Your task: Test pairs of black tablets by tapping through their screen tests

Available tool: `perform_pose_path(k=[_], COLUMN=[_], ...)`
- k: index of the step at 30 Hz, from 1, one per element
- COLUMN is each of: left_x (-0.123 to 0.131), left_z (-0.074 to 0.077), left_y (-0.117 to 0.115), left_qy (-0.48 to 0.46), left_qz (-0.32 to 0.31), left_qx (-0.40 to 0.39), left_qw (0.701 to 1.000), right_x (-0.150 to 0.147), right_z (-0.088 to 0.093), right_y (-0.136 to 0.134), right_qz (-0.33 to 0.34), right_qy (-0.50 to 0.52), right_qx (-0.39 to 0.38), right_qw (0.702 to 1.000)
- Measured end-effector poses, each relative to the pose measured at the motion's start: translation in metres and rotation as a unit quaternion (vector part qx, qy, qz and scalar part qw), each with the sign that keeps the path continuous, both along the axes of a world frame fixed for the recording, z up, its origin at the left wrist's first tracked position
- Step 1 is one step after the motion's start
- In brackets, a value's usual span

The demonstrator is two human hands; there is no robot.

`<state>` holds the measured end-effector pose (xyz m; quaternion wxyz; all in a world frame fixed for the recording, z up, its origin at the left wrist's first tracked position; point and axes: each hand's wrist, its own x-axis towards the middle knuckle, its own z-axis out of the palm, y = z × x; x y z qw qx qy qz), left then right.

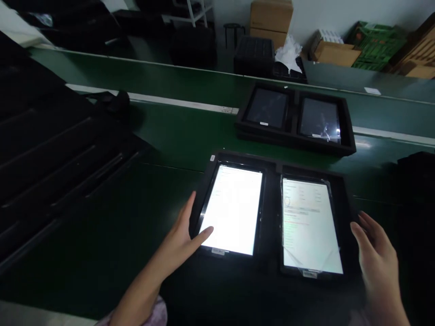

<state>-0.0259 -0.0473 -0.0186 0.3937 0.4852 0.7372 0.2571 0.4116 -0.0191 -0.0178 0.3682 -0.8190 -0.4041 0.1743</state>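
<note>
In front of me lies a black tray [271, 217] with two compartments, each holding a tablet with its screen lit. The left tablet [234, 208] shows a nearly blank white page. On the right tablet [309, 226] there are lines of text, and clear film wrinkles at its lower corners. My left hand [185, 240] grips the tray's left side, fingers along the outer wall and thumb reaching over the left tablet's lower corner. At the tray's right edge, my right hand [377, 253] is curled around the side, thumb on top.
Behind stands another black tray [292, 113] with two dark-screened tablets, on the green work surface [176, 136]. Large black trays [61, 154] fill the left side. A dark object sits at the right edge. Cardboard boxes [271, 18] and a green crate [377, 45] are farther back.
</note>
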Motion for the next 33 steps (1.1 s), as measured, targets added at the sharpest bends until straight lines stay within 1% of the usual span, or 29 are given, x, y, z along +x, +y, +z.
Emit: perform_pose_path(k=[2, 4, 6, 8, 10, 13, 14, 16, 18, 20, 22, 25, 27, 30, 33], left_x=[-0.005, -0.006, 0.000, 0.010, 0.020, 0.029, 0.030, 0.029, 0.028, 0.028, 0.028, 0.028, 0.028, 0.028, 0.026], left_z=[0.005, 0.007, 0.007, 0.006, 0.007, 0.011, 0.013, 0.016, 0.016, 0.016, 0.016, 0.015, 0.015, 0.014, 0.014], left_y=[-0.012, -0.019, -0.020, -0.015, -0.007, 0.004, 0.007, 0.010, 0.011, 0.010, 0.010, 0.008, 0.008, 0.008, 0.008], left_qy=[0.076, 0.137, 0.187, 0.224, 0.240, 0.236, 0.230, 0.217, 0.204, 0.191, 0.178, 0.161, 0.142, 0.102, 0.064], left_qz=[-0.051, -0.090, -0.101, -0.085, -0.049, 0.007, 0.022, 0.047, 0.062, 0.068, 0.072, 0.084, 0.085, 0.076, 0.071], left_qx=[-0.026, -0.041, -0.033, -0.012, 0.003, 0.007, 0.009, 0.020, 0.030, 0.035, 0.046, 0.080, 0.100, 0.122, 0.134], left_qw=[0.995, 0.986, 0.977, 0.971, 0.969, 0.972, 0.973, 0.975, 0.976, 0.979, 0.980, 0.980, 0.981, 0.984, 0.986], right_x=[-0.014, -0.026, -0.032, -0.033, -0.031, -0.026, -0.026, -0.027, -0.031, -0.036, -0.039, -0.040, -0.038, -0.035, -0.034], right_z=[0.003, 0.005, 0.009, 0.013, 0.016, 0.019, 0.019, 0.019, 0.018, 0.015, 0.011, 0.005, 0.002, 0.002, 0.003], right_y=[0.002, 0.003, 0.000, -0.007, -0.017, -0.035, -0.041, -0.050, -0.055, -0.056, -0.054, -0.050, -0.048, -0.047, -0.046], right_qz=[0.013, 0.033, 0.071, 0.141, 0.241, 0.397, 0.434, 0.478, 0.496, 0.498, 0.474, 0.404, 0.371, 0.361, 0.381], right_qy=[0.026, 0.029, -0.002, -0.056, -0.115, -0.154, -0.153, -0.151, -0.168, -0.193, -0.216, -0.234, -0.238, -0.236, -0.233], right_qx=[0.011, 0.019, 0.043, 0.087, 0.135, 0.193, 0.201, 0.198, 0.180, 0.168, 0.161, 0.168, 0.182, 0.202, 0.204], right_qw=[1.000, 0.999, 0.997, 0.985, 0.954, 0.884, 0.865, 0.843, 0.833, 0.829, 0.838, 0.868, 0.879, 0.879, 0.871])
